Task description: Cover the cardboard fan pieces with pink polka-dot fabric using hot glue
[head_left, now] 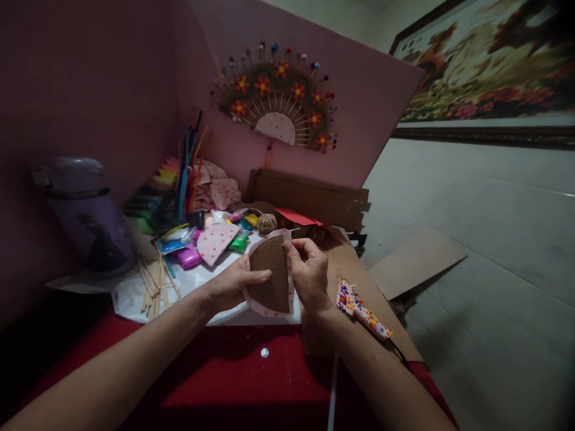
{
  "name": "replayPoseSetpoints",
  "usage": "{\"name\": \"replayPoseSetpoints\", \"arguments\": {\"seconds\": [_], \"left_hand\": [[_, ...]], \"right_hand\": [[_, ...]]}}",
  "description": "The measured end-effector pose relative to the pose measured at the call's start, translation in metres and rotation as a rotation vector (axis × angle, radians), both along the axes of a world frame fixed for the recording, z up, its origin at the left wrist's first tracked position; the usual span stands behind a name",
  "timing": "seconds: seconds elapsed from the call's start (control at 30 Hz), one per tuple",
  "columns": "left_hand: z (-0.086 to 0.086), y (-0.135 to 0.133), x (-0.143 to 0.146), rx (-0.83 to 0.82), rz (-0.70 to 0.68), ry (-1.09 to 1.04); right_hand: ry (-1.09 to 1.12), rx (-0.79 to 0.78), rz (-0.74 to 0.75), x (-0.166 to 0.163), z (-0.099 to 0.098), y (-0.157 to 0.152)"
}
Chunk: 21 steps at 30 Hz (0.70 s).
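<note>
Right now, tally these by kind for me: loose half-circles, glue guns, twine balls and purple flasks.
Half-circles: 2 (held cardboard half-circle, spotted half-circle on the table)
Glue gun: 1
Twine ball: 1
Purple flask: 1
Total: 5

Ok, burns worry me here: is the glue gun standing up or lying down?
Lying down: the glue gun rests on its side along the brown cardboard.

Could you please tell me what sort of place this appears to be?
Probably a craft corner, perhaps at home, judging by the flower-patterned glue gun, the ball of twine and the bundle of wooden sticks.
</note>
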State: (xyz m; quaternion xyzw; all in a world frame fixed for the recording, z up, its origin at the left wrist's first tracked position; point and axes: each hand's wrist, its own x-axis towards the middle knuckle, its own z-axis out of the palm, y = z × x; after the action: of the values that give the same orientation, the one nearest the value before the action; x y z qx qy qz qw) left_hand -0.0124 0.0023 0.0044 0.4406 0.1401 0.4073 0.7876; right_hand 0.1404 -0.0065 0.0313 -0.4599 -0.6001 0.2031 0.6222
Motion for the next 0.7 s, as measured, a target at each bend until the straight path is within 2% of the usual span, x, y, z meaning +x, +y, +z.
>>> {"name": "replayPoseSetpoints", "arguments": {"seconds": [0.17, 0.3, 0.37, 0.5, 0.6, 0.7], "left_hand": [[0.003, -0.001, -0.001, -0.020, 0.019, -0.032], [0.005, -0.001, -0.003, -0.040, 0.029, -0.041], [0.008, -0.001, -0.004, -0.054, 0.050, -0.047], [0.011, 0.001, -0.005, -0.105, 0.093, -0.075], [0.011, 0.003, -0.006, -0.141, 0.112, -0.079], [0.010, 0.004, -0.006, -0.140, 0.129, -0.092]], "right_hand": [[0.071, -0.046, 0.090, 0.013, 0.001, 0.002], [0.067, -0.106, -0.006, 0.049, 0.001, -0.007], [-0.095, -0.154, -0.082, 0.077, -0.003, -0.014], [-0.553, -0.406, -0.238, 0.139, -0.021, -0.032], [-0.779, -0.606, -0.219, 0.174, -0.037, -0.046], [-0.802, -0.609, -0.164, 0.189, -0.048, -0.059]]}}
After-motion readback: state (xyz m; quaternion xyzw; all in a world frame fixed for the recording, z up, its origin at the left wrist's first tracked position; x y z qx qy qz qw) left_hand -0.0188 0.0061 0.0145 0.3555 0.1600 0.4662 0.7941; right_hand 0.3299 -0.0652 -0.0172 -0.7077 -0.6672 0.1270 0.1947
